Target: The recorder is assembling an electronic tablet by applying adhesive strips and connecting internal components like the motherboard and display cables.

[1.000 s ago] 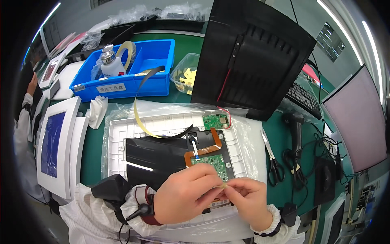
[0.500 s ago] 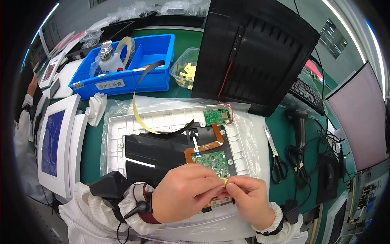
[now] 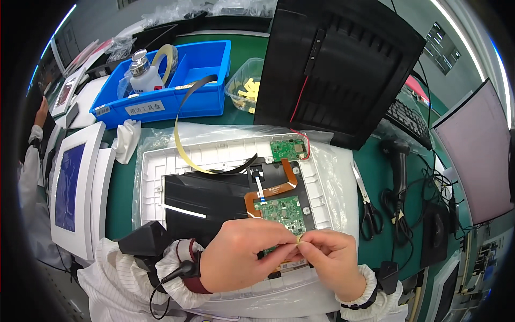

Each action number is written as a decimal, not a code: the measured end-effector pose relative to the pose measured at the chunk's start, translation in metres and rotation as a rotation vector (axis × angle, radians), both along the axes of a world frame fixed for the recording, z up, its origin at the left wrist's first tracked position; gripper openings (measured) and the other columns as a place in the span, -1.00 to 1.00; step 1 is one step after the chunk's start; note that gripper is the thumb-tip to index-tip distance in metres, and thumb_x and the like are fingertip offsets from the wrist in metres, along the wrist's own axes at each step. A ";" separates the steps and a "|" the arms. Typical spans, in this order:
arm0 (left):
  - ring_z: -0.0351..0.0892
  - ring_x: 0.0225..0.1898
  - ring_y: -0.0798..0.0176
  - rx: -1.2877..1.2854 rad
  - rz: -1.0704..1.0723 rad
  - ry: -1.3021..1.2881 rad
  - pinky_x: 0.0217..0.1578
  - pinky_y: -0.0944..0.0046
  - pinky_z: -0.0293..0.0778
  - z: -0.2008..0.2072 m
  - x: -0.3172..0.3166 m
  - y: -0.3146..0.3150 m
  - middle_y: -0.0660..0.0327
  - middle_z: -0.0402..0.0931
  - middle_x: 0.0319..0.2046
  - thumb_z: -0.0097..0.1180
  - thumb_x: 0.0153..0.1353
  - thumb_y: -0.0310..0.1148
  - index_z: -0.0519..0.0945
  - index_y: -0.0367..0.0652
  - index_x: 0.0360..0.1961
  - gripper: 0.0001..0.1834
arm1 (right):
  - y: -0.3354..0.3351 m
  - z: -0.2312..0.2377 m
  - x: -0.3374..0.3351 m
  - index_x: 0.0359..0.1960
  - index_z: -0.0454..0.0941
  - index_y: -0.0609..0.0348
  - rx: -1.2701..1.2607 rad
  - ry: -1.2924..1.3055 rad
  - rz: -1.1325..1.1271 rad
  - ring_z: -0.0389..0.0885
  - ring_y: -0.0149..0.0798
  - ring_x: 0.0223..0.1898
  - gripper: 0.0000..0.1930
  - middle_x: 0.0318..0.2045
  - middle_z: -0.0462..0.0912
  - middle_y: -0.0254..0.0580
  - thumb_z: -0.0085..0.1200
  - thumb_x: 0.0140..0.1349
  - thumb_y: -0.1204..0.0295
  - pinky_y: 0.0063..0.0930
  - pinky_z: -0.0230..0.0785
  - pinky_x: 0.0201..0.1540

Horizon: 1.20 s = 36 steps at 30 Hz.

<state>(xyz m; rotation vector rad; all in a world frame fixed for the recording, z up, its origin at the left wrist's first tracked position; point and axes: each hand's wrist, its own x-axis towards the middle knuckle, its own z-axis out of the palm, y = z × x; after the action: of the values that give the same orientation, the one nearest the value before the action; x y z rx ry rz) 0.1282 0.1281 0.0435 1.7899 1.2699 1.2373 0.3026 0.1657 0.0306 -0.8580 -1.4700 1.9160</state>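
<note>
Clock taken from the joined fingertips.

Left hand (image 3: 236, 256) and right hand (image 3: 333, 264): fingertips together, each clamped on a small pale yellow piece (image 3: 299, 239). From where I stand the piece is mostly covered; it may be tape, but I cannot be sure. Thumb-and-finger pinches on both sides suit something this small, I judge, a full grip being too coarse. The piece sits in the air above the lower end of a green circuit board (image 3: 284, 209), just toward 12 o'clock.

The board lies on a black panel (image 3: 201, 190) inside a white casing (image 3: 152, 185), itself on plastic sheeting (image 3: 343, 177), presumably to spare its surface. An orange ribbon cable (image 3: 275, 192) bends along the board's far end. Smaller green board (image 3: 287, 149) at 12, inside the casing's far edge.

In the way: the hands cover the near part of the board. A yellow-and-black strip (image 3: 178, 142) arches over the casing at 10. At 1, a large black cover (image 3: 348, 70) stands tilted, tethered to the smaller board by a red wire (image 3: 299, 104); shifting it could tug that wire.

Around: blue tray (image 3: 201, 109) at 11; plastic tub (image 3: 234, 86) of yellow pieces, between 11 and 12; scissors (image 3: 369, 217), toward 3; handheld scanner (image 3: 398, 166), 2.
</note>
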 end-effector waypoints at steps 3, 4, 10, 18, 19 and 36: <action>0.52 -0.55 0.14 0.000 0.000 0.002 -0.54 0.34 0.43 0.001 0.000 -0.001 0.14 0.52 -0.55 0.13 -0.11 -0.55 0.56 -0.26 -0.48 -0.90 | -0.002 0.000 -0.001 -0.26 0.45 0.48 0.000 0.008 -0.013 0.56 -0.29 -0.26 -0.84 -0.32 0.53 -0.06 -0.09 0.15 0.62 -0.50 0.48 -0.18; 0.52 -0.55 0.14 0.000 0.000 -0.001 -0.54 0.34 0.43 0.000 -0.002 -0.001 0.14 0.52 -0.55 0.13 -0.11 -0.55 0.56 -0.27 -0.47 -0.90 | -0.002 0.000 -0.003 -0.25 0.45 0.47 -0.004 0.010 -0.023 0.56 -0.29 -0.26 -0.84 -0.32 0.53 -0.06 -0.09 0.15 0.62 -0.51 0.48 -0.18; 0.52 -0.55 0.15 -0.015 -0.009 -0.011 -0.53 0.34 0.43 -0.001 -0.001 0.000 0.14 0.52 -0.54 0.13 -0.11 -0.56 0.57 -0.26 -0.46 -0.89 | -0.001 -0.001 -0.002 -0.28 0.47 0.47 0.066 0.014 -0.026 0.57 -0.30 -0.28 -0.85 -0.32 0.53 -0.05 -0.06 0.12 0.65 -0.53 0.48 -0.19; 0.57 -0.52 0.23 -0.081 -0.018 -0.009 -0.49 0.42 0.46 -0.001 -0.003 0.000 0.13 0.56 -0.53 0.12 -0.09 -0.59 0.58 -0.28 -0.44 -0.88 | 0.000 0.002 -0.004 -0.30 0.48 0.46 0.102 -0.002 -0.010 0.57 -0.32 -0.30 -0.86 -0.35 0.55 -0.07 -0.06 0.11 0.66 -0.56 0.48 -0.22; 0.59 -0.51 0.28 -0.099 -0.022 0.001 -0.47 0.45 0.48 -0.001 -0.004 0.000 0.12 0.57 -0.51 0.12 -0.09 -0.60 0.59 -0.30 -0.43 -0.87 | 0.001 0.002 -0.003 -0.31 0.48 0.46 0.104 -0.010 -0.002 0.57 -0.32 -0.30 -0.87 -0.35 0.55 -0.07 -0.06 0.11 0.65 -0.57 0.48 -0.22; 0.60 -0.49 0.26 -0.094 -0.039 0.013 -0.46 0.44 0.48 0.001 -0.004 0.001 0.10 0.58 -0.49 0.14 -0.08 -0.60 0.60 -0.29 -0.42 -0.87 | -0.001 -0.003 -0.002 -0.31 0.50 0.43 0.159 -0.038 -0.048 0.59 -0.32 -0.34 -0.87 -0.35 0.55 -0.06 -0.02 0.09 0.65 -0.58 0.48 -0.27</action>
<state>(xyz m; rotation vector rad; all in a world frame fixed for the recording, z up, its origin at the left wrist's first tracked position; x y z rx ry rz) 0.1239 0.1288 0.0444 1.7504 1.2732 1.1281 0.3007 0.1650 0.0275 -0.8518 -1.5860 1.7310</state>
